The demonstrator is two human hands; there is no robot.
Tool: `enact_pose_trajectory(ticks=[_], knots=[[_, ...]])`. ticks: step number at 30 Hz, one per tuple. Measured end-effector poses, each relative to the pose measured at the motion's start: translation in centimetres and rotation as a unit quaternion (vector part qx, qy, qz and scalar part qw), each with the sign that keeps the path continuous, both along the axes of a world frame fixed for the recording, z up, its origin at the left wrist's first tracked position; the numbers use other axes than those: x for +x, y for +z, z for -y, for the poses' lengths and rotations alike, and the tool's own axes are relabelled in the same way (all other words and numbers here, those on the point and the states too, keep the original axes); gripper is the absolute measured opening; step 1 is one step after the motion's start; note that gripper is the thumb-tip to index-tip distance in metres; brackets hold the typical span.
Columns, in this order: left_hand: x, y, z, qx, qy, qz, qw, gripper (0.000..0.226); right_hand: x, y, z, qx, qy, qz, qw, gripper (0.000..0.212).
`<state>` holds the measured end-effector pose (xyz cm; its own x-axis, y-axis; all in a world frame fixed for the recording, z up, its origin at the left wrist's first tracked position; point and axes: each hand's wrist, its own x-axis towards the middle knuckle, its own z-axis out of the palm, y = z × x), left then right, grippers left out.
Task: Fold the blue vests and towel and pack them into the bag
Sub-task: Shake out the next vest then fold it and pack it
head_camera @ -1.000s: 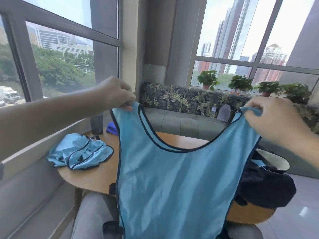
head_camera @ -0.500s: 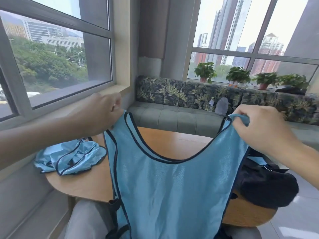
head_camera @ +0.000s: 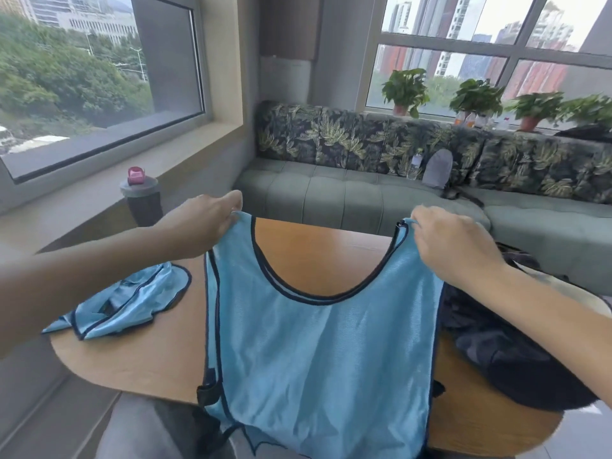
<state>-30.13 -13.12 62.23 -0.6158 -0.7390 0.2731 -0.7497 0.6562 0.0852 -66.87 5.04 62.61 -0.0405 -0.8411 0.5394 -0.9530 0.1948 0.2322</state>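
We can read no text, label, brand, number or sign anywhere here. The vest [head_camera: 318, 342] we hold is plain blue with dark trim and carries no print that we can make out. The bottle [head_camera: 141, 197] by the window shows no legible marking, and the small bottles on the far sill are too blurred for us to read anything on them. The buildings outside the windows bear no signs we can decipher.
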Motion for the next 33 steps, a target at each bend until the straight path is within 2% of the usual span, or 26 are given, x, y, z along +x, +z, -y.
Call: enact_pose_trajectory(ticks=[4, 6, 9, 11, 13, 15, 18, 21, 24, 26, 28, 30, 31, 33], knots=[[-4.7, -4.6, 5.1, -0.009, 0.025, 0.085, 0.996, 0.018, -2.3, -5.6, 6.7, 0.095, -0.03, -0.01, 0.995, 0.028], [-6.8, -7.3, 7.4, 0.024, 0.025, 0.09, 0.995, 0.019, -3.2, -8.4, 9.5, 0.142, -0.038, 0.018, 0.989, 0.022], [-9.1, -12.3, 10.2, 0.053, 0.029, 0.124, 0.99, 0.006, -4.1, -12.8, 12.6, 0.209, -0.062, 0.089, 0.972, 0.017], [-10.0, -15.5, 11.8, 0.076, 0.03, 0.133, 0.988, 0.011, -4.8, -15.8, 13.8, 0.243, -0.072, 0.124, 0.959, 0.017], [-10.2, -18.6, 13.3, 0.093, 0.031, 0.143, 0.985, 0.018, -5.6, -18.6, 14.4, 0.272, -0.083, 0.114, 0.952, 0.018], [-9.9, -21.2, 14.2, 0.116, 0.041, 0.149, 0.981, 0.021, -6.3, -21.1, 14.5, 0.27, -0.09, 0.119, 0.951, 0.016], [-9.5, -23.4, 13.6, 0.095, 0.041, 0.138, 0.985, 0.033, -7.0, -24.0, 14.3, 0.197, -0.088, 0.177, 0.96, 0.011], [-8.9, -24.1, 12.3, 0.006, 0.009, 0.132, 0.991, 0.044, -6.9, -25.2, 13.7, 0.104, -0.096, 0.212, 0.967, 0.042], [-8.2, -24.5, 10.6, -0.061, -0.027, 0.169, 0.983, 0.044, -5.8, -25.6, 11.9, 0.055, -0.071, 0.231, 0.969, 0.046], [-8.0, -24.9, 9.2, -0.052, -0.031, 0.177, 0.982, 0.032, -5.1, -26.2, 10.8, 0.083, -0.058, 0.248, 0.963, 0.038], [-8.4, -25.7, 8.1, 0.012, -0.024, 0.162, 0.986, 0.027, -4.4, -26.7, 10.3, 0.126, -0.056, 0.252, 0.958, 0.035], [-8.9, -26.3, 7.6, 0.05, -0.019, 0.149, 0.987, 0.006, -3.9, -27.0, 10.3, 0.167, -0.071, 0.247, 0.952, 0.04], [-9.3, -26.6, 7.5, 0.053, 0.0, 0.146, 0.988, 0.011, -3.6, -27.0, 10.5, 0.188, -0.086, 0.246, 0.947, 0.044], [-10.5, -26.5, 7.2, 0.109, 0.061, 0.125, 0.984, 0.043, -2.9, -27.0, 10.9, 0.216, -0.113, 0.257, 0.935, 0.051]])
